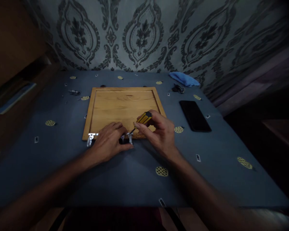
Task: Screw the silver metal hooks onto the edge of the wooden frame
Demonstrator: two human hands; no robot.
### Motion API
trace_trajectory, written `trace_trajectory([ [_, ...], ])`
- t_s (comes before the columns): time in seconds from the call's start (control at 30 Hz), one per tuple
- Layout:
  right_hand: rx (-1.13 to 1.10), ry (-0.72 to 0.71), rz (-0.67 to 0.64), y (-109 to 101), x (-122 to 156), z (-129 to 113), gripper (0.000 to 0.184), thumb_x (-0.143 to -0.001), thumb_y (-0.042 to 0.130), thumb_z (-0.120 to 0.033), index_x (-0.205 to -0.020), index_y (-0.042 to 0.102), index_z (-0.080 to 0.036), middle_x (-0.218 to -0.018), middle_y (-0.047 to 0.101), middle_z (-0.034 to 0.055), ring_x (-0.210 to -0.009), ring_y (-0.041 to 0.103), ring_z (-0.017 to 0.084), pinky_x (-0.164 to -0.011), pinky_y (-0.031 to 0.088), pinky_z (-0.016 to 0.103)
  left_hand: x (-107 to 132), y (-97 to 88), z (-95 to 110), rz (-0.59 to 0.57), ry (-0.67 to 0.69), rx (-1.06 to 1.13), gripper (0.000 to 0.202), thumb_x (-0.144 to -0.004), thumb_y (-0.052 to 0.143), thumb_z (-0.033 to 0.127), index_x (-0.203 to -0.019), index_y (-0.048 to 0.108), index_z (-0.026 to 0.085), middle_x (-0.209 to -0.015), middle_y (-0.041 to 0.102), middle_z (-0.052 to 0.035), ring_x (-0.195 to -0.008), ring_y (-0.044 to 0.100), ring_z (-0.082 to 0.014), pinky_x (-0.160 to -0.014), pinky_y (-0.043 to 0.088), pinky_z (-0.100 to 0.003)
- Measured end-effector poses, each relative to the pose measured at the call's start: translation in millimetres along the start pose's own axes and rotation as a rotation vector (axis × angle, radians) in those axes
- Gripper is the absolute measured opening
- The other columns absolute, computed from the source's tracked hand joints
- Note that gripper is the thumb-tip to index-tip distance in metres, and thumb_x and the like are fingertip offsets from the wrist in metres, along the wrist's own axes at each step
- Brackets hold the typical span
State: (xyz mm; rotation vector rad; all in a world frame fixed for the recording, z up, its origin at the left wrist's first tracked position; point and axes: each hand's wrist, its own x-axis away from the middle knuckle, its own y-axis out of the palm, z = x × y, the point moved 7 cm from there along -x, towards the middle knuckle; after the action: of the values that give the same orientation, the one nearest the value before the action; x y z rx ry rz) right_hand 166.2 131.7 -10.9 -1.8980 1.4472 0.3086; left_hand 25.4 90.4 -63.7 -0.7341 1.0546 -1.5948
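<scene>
My right hand (160, 133) is closed around a screwdriver (144, 118) with a yellow and black handle. The screwdriver slants down to the left, its tip at a metal fitting (130, 137) that looks like a hinge, on the near edge of a framed wooden panel (125, 106). My left hand (110, 141) lies over that edge, thumb and fingers closed around the fitting; part of the metal is hidden beneath them. A shiny metal strip with a bent end (91, 138) shows left of this hand, at the panel's near left corner.
A blue patterned cloth (135, 189) covers the table. To the right lie a black phone (195, 116), a bunch of dark keys (178, 89) and a folded blue cloth (184, 79). Small metal parts (74, 92) rest left of the panel. A patterned wall stands behind.
</scene>
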Motion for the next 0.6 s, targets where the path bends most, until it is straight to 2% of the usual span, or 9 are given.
trace_trajectory([
  [0.13, 0.044, -0.030, 0.050, -2, 0, -5, 0.032, -0.091, 0.073, -0.036, -0.070, 0.052, -0.022, -0.063, 0.051, -0.0057, -0.056, 0.051, 0.011, -0.054, 0.041, 0.026, -1, -0.1, 1, -0.016, -0.006, -0.001, 0.039, -0.084, 0.079, 0.049, -0.110, 0.069, 0.021, -0.103, 0.065, -0.0045, -0.100, 0.061, -0.0275, -0.084, 0.048, -0.039],
  [0.37, 0.039, 0.019, 0.099, -1, 3, -2, 0.037, -0.089, 0.074, -0.039, -0.067, 0.050, -0.023, -0.061, 0.049, -0.0060, -0.054, 0.049, 0.011, -0.053, 0.041, 0.026, -1, -0.3, 1, -0.030, -0.011, 0.004, 0.038, -0.085, 0.078, 0.048, -0.112, 0.068, 0.023, -0.110, 0.067, -0.0055, -0.103, 0.061, -0.0276, -0.088, 0.049, -0.040],
  [0.47, -0.037, 0.087, 0.059, 0, 1, 3, 0.031, -0.087, 0.076, -0.041, -0.072, 0.055, -0.023, -0.064, 0.052, -0.0052, -0.057, 0.051, 0.011, -0.055, 0.043, 0.027, 0, -0.4, 1, -0.017, -0.010, 0.009, 0.038, -0.085, 0.078, 0.048, -0.112, 0.068, 0.022, -0.109, 0.066, -0.0061, -0.103, 0.061, -0.0283, -0.087, 0.049, -0.041],
  [0.6, -0.127, 0.111, -0.070, 4, -5, 3, 0.020, -0.087, 0.074, -0.042, -0.090, 0.068, -0.023, -0.078, 0.064, -0.0014, -0.063, 0.057, 0.013, -0.056, 0.046, 0.027, 0, -0.4, 1, -0.011, 0.001, 0.006, 0.039, -0.085, 0.077, 0.049, -0.111, 0.068, 0.022, -0.106, 0.066, -0.0059, -0.103, 0.061, -0.0285, -0.085, 0.049, -0.040],
])
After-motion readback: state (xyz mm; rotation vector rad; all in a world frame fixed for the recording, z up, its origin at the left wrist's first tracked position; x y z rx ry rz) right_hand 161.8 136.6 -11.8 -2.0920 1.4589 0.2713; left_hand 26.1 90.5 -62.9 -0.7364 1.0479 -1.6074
